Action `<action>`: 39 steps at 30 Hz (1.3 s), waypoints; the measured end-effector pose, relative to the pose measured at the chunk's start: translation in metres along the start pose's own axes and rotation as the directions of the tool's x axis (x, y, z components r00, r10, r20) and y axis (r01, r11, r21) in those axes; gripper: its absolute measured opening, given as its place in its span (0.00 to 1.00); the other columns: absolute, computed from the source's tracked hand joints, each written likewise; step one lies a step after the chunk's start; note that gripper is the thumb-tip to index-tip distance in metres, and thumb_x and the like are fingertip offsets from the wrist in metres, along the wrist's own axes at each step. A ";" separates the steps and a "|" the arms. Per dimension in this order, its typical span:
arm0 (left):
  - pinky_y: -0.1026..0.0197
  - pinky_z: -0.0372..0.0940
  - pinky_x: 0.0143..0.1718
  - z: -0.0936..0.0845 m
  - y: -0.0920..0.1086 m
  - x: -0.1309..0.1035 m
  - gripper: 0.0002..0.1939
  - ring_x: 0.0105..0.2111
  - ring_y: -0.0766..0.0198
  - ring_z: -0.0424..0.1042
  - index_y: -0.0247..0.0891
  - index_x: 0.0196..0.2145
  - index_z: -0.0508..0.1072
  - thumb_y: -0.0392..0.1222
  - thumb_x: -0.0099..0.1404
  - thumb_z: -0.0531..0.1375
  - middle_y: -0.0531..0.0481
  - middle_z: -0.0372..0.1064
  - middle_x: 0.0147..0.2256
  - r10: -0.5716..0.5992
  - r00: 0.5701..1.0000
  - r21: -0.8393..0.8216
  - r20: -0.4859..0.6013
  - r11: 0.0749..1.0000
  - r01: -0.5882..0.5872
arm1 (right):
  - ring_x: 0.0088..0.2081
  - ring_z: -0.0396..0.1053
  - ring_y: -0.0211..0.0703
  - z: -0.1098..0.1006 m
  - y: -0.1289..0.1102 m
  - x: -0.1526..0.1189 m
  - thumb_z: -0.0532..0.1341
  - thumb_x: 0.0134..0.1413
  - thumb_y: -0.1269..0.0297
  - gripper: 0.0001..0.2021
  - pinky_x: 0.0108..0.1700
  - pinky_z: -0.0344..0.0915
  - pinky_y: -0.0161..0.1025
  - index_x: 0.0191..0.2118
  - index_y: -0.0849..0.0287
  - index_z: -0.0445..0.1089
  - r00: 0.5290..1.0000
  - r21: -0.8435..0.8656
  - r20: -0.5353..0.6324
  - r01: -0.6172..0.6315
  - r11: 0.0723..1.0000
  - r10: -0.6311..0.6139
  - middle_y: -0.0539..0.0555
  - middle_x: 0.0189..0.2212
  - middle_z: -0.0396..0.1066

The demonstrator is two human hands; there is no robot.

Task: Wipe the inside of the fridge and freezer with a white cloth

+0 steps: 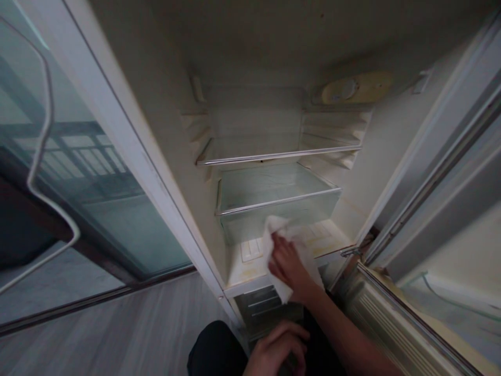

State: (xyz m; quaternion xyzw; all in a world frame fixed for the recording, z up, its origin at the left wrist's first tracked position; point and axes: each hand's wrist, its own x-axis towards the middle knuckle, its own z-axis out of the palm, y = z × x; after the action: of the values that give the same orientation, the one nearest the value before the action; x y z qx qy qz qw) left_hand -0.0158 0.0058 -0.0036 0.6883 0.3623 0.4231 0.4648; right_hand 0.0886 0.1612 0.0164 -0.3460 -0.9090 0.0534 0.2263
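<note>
My right hand (287,263) reaches into the lower part of an open fridge, with a thin white cloth (276,224) under its bent fingers. The cloth hangs over the front edge of the fridge floor (250,269), which has yellowish stains. Whether it is fabric or paper I cannot tell. Near my knee, my left hand (276,350) is loosely curled, fingers apart, and nothing shows in it. Above the right hand is a lower glass shelf (277,201), and higher up another glass shelf (282,154).
The fridge door (442,292) stands open at the right, with a hinge (352,251) at the bottom corner. A yellowed lamp and dial housing (356,89) is on the inner right wall. Dark drawers (262,305) lie below. A white cable (47,104) hangs before the glass at the left.
</note>
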 end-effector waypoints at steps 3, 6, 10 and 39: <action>0.68 0.70 0.34 -0.002 -0.003 -0.002 0.12 0.34 0.66 0.75 0.38 0.32 0.73 0.50 0.66 0.61 0.41 0.74 0.44 0.030 0.999 0.191 -0.023 0.981 -0.025 | 0.72 0.37 0.67 0.019 -0.021 0.027 0.65 0.57 0.56 0.39 0.70 0.39 0.63 0.71 0.54 0.53 0.974 0.047 0.188 0.123 0.991 -0.130 0.58 0.72 0.46; 0.69 0.71 0.36 -0.003 -0.013 -0.005 0.02 0.37 0.66 0.76 0.40 0.33 0.72 0.35 0.61 0.62 0.45 0.75 0.42 0.056 0.994 0.411 -0.097 0.911 -0.011 | 0.72 0.36 0.67 0.034 -0.042 0.046 0.63 0.58 0.51 0.40 0.71 0.36 0.62 0.72 0.56 0.52 0.957 0.066 0.238 0.156 0.986 -0.167 0.58 0.71 0.49; 0.58 0.72 0.50 -0.030 -0.014 -0.014 0.18 0.52 0.55 0.74 0.41 0.45 0.72 0.33 0.56 0.64 0.42 0.73 0.50 0.364 0.910 0.797 -0.197 0.601 -0.068 | 0.70 0.43 0.60 0.032 -0.031 0.047 0.60 0.62 0.43 0.37 0.70 0.41 0.60 0.70 0.53 0.54 0.970 0.075 0.154 0.176 0.982 -0.185 0.56 0.70 0.52; 0.33 0.46 0.68 -0.113 -0.045 -0.002 0.52 0.70 0.37 0.45 0.33 0.71 0.38 0.56 0.62 0.62 0.29 0.40 0.68 0.310 0.630 0.589 -0.712 0.753 0.294 | 0.69 0.44 0.79 0.003 0.070 0.006 0.57 0.62 0.40 0.32 0.65 0.42 0.74 0.64 0.55 0.66 0.943 -0.191 -0.066 -0.332 0.924 0.326 0.64 0.70 0.51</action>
State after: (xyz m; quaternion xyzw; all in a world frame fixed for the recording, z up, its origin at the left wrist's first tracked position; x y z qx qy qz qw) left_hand -0.1247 0.0553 -0.0230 0.5556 0.6464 0.5227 -0.0133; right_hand 0.1259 0.2185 -0.0016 -0.5152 -0.8349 -0.0064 0.1934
